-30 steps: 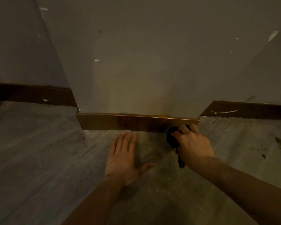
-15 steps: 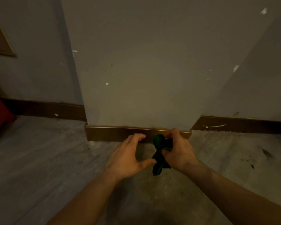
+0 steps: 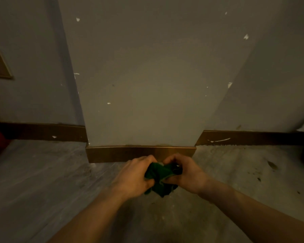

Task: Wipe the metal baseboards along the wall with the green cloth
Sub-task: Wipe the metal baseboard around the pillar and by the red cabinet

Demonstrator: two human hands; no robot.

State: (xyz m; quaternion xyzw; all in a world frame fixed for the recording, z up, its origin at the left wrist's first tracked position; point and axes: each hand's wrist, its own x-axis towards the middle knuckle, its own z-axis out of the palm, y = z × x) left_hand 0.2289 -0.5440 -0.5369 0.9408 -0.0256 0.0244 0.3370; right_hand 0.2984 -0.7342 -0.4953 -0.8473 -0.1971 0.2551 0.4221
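Now both hands grip the green cloth [image 3: 159, 174] between them: left hand [image 3: 134, 176] and right hand [image 3: 186, 172] each pinching a bunched side, likely refolding for a clean face. Just beyond the knuckles, metal baseboard [image 3: 116, 153], wall [image 3: 144, 85] above.

Both forearms reach forward and converge low. The left hand [image 3: 132, 174] and right hand [image 3: 186, 172] are held close together, knuckles up, fingers curled inward and clenched on the same bunched material between them.
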